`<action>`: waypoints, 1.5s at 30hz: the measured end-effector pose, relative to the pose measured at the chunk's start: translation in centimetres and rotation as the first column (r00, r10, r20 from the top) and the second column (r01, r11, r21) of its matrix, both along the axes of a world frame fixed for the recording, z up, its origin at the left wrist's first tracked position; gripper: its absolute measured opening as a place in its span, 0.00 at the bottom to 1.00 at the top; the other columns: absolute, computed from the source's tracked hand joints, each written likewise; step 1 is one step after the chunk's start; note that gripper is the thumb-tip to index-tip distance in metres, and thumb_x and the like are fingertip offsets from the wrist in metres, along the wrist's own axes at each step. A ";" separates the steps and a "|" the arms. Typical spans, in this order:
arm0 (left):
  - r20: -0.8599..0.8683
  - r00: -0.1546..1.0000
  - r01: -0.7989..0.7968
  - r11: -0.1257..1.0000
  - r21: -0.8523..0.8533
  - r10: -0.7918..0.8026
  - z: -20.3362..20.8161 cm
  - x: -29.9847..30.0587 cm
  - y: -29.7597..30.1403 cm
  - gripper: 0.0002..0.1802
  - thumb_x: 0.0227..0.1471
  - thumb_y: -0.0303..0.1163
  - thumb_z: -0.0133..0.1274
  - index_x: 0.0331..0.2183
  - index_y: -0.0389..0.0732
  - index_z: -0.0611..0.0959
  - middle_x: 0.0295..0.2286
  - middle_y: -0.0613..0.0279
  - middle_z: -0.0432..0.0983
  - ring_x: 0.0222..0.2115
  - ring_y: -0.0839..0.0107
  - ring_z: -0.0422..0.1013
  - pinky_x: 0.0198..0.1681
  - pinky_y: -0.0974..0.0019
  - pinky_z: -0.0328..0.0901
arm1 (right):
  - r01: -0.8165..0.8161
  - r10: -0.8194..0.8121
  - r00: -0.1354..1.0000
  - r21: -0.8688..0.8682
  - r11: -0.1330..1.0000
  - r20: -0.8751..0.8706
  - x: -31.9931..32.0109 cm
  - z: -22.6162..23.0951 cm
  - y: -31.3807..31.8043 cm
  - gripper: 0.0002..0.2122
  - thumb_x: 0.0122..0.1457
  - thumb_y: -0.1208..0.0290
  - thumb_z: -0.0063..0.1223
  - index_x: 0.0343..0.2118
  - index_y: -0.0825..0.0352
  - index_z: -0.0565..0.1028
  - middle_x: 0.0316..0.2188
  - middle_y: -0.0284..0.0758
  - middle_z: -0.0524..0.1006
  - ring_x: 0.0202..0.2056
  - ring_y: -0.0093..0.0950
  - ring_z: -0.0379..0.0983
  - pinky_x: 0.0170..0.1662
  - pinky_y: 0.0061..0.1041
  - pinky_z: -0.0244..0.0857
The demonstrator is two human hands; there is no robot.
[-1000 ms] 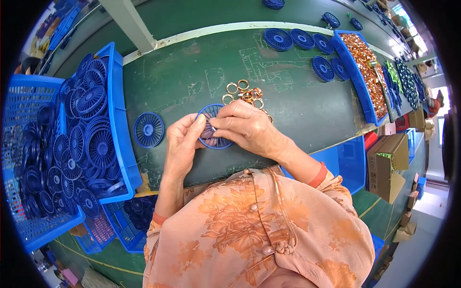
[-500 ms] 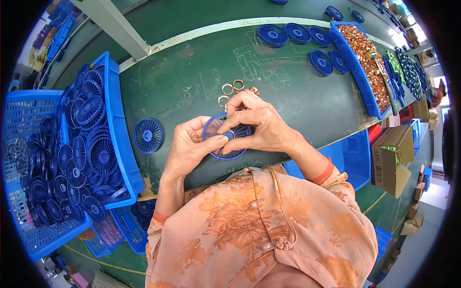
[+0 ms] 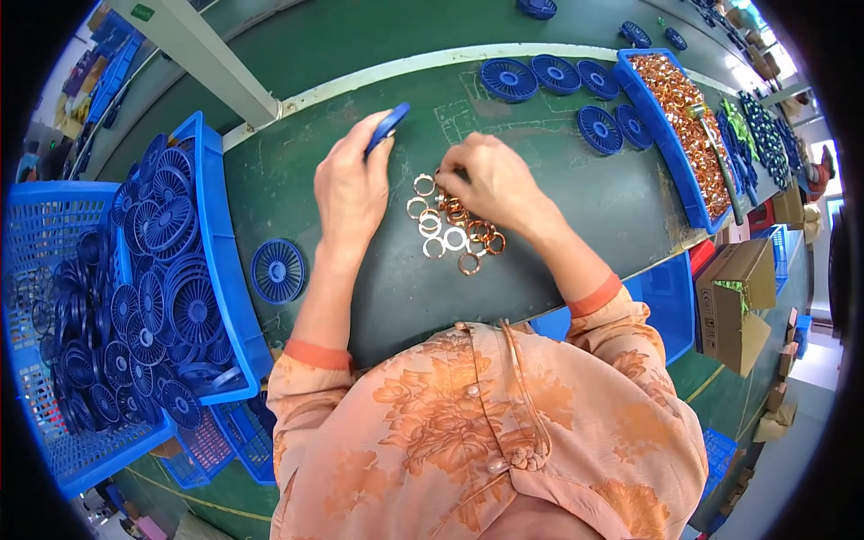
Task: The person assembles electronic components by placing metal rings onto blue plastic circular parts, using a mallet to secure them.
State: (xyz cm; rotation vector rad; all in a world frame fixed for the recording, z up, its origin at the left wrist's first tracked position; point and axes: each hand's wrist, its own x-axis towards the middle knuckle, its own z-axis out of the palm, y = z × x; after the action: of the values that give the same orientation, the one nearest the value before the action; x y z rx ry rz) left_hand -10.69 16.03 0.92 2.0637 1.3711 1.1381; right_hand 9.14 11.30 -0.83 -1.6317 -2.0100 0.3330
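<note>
My left hand [image 3: 349, 193] grips a round blue plastic fan grille [image 3: 390, 128], raised over the green table and turned nearly edge-on. To its right my right hand [image 3: 490, 180] is at the upper edge of a loose cluster of shiny copper-coloured rings [image 3: 456, 238]. Its fingers are curled together, and whatever they hold is hidden. Another blue spoked disc [image 3: 279, 271] lies flat on the table, left of my left forearm.
At the left, a blue crate [image 3: 216, 270] and a blue basket [image 3: 54, 193] are heaped with spoked discs. Several discs [image 3: 509, 79] lie at the far right, beside a blue tray [image 3: 661, 148] of copper-coloured rings. A white post [image 3: 207, 58] rises at the far left.
The hands, together at the grille before, have separated. My left hand has carried the grille up and left, tilting it edge-on; my right hand has shifted right, uncovering the rings.
</note>
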 end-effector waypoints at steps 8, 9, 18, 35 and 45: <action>-0.333 0.920 0.264 0.954 0.139 -0.206 -4.3 7.2 6.2 0.19 0.58 0.34 0.57 0.52 0.50 0.84 0.54 0.57 0.77 0.61 0.51 0.66 0.66 0.40 0.56 | 0.021 -0.021 1.000 -0.004 1.000 -0.015 -0.5 0.1 -1.0 0.06 0.54 0.71 0.63 0.28 0.68 0.84 0.32 0.46 0.80 0.36 0.45 0.78 0.44 0.41 0.72; -0.347 0.908 0.286 0.952 0.108 -0.234 -4.6 7.5 6.5 0.20 0.58 0.35 0.58 0.53 0.50 0.84 0.57 0.54 0.74 0.63 0.49 0.63 0.67 0.40 0.55 | 0.024 -0.025 0.999 -0.012 1.000 -0.039 -0.5 0.2 -1.2 0.05 0.53 0.72 0.63 0.28 0.68 0.83 0.32 0.46 0.80 0.36 0.45 0.78 0.43 0.40 0.73; -0.332 0.941 0.078 0.996 0.044 -0.059 -0.7 -2.8 -2.2 0.32 0.54 0.36 0.62 0.59 0.41 0.76 0.62 0.39 0.65 0.66 0.42 0.56 0.69 0.44 0.52 | -0.012 -0.227 0.510 -0.270 0.963 -0.830 1.6 1.0 -5.5 0.06 0.64 0.71 0.61 0.36 0.69 0.81 0.46 0.35 0.81 0.34 0.16 0.74 0.40 0.18 0.70; 0.036 0.966 -0.245 0.951 -0.191 0.256 -0.1 -9.6 -10.3 0.18 0.69 0.40 0.50 0.44 0.33 0.84 0.33 0.54 0.85 0.35 0.60 0.82 0.40 0.61 0.71 | -0.512 -0.252 -0.003 -0.215 0.832 -0.968 -5.7 1.0 -7.7 0.12 0.67 0.75 0.57 0.53 0.66 0.77 0.46 0.32 0.79 0.43 0.23 0.80 0.49 0.24 0.76; 0.809 0.510 0.445 0.715 -0.540 0.294 -1.1 -7.3 -10.5 0.27 0.73 0.48 0.41 0.48 0.31 0.80 0.42 0.52 0.82 0.41 0.67 0.81 0.46 0.61 0.80 | -0.377 -0.145 0.211 -0.217 0.900 -0.967 -6.7 1.4 -7.9 0.14 0.64 0.79 0.60 0.52 0.68 0.77 0.46 0.33 0.78 0.45 0.25 0.80 0.50 0.24 0.76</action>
State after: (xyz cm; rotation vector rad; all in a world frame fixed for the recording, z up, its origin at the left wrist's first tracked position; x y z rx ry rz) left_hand -18.01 5.50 -0.18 0.7255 0.8938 1.0928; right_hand 2.46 3.39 0.56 -0.8921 -0.9913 1.5420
